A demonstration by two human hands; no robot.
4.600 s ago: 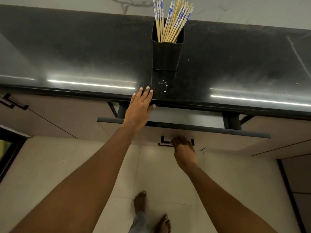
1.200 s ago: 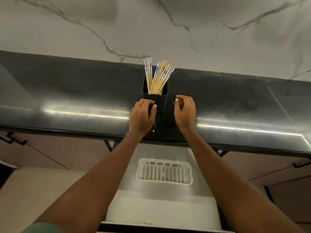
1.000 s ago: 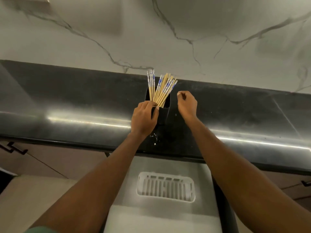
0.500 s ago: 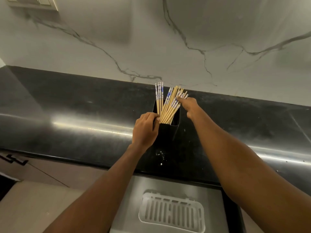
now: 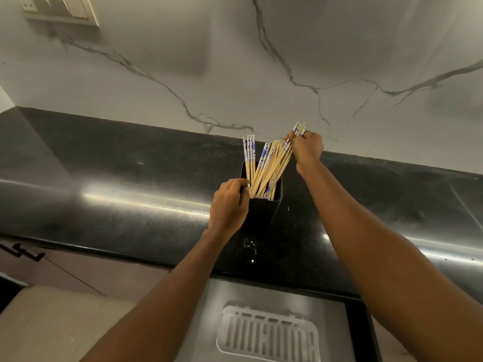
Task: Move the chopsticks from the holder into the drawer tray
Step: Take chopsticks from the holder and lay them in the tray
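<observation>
Our left hand (image 5: pixel 228 205) clamps the black holder (image 5: pixel 264 205) on the table (image 5: pixel 104 178); our right hand (image 5: pixel 305 147) pinches several chopsticks (image 5: pixel 266 168) still inside. Lifting them tangled could drag neighbours out, missing the white drawer tray (image 5: pixel 266 333).

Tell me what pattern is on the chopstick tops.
Blue-and-white floral print on pale wooden chopsticks, seen in the head view.

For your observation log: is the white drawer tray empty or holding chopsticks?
Empty. The tray shows only bare slats; the chopsticks stand in the holder.
</observation>
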